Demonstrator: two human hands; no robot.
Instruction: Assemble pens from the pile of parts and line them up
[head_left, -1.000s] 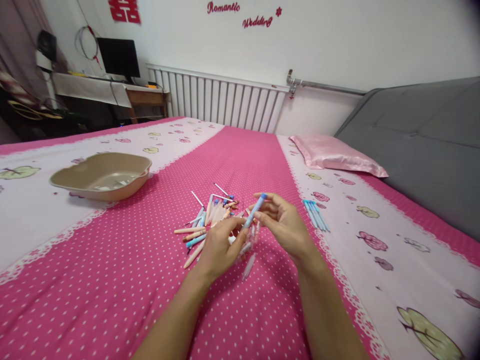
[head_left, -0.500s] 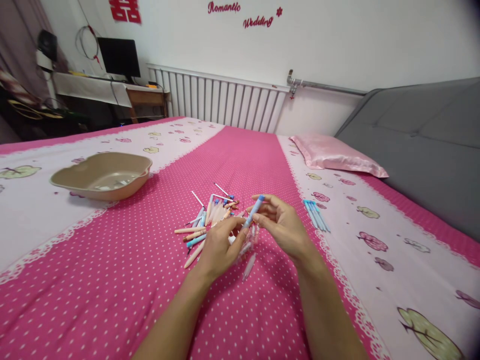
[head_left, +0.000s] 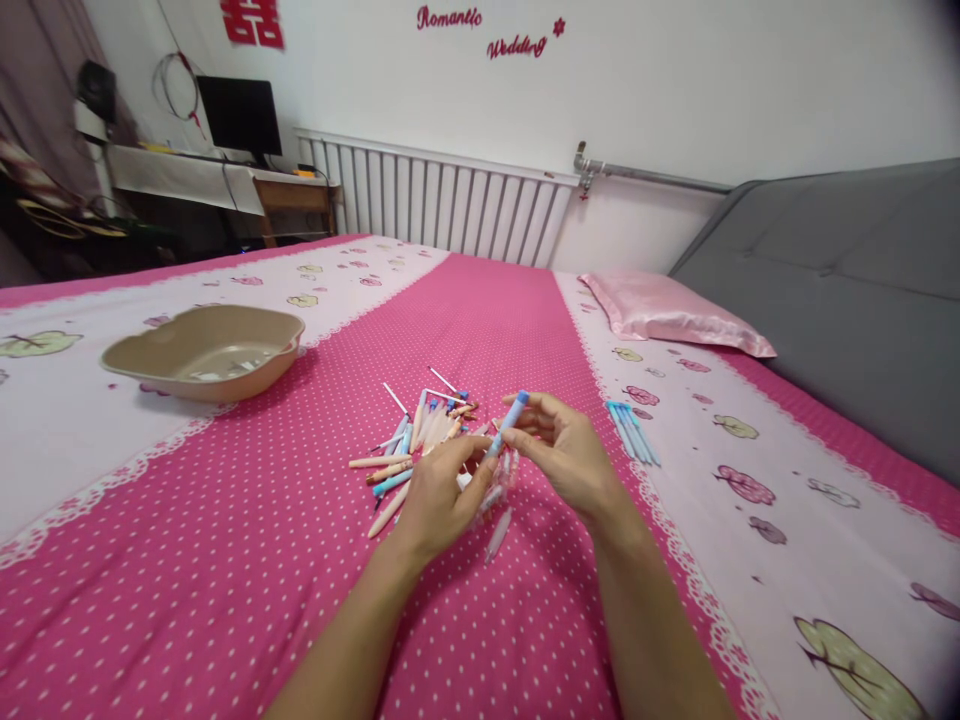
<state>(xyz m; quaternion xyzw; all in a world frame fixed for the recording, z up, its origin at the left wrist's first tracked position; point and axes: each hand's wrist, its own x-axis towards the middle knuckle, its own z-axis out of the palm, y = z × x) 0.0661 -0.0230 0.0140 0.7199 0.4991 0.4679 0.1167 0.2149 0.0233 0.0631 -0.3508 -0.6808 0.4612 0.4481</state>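
Note:
A blue pen is held tilted between both hands, its darker blue end pointing up and away. My left hand pinches the lower part between thumb and fingers. My right hand is closed on the upper part, thumb against its side. Beneath and left of the hands lies a loose pile of pen parts: beige barrels, a light blue barrel, thin white refills and clear pieces. Part of the pile is hidden behind my hands. Right of them, several blue pens lie side by side.
A beige plastic basin with small whitish pieces inside stands on the bed at the left. A pink pillow lies by the grey headboard. Behind the bed are a radiator and a desk with a monitor.
My right thumb has shifted slightly along the blue pen. Both hands otherwise keep nearly the same place, and the pile and the row of pens look unchanged.

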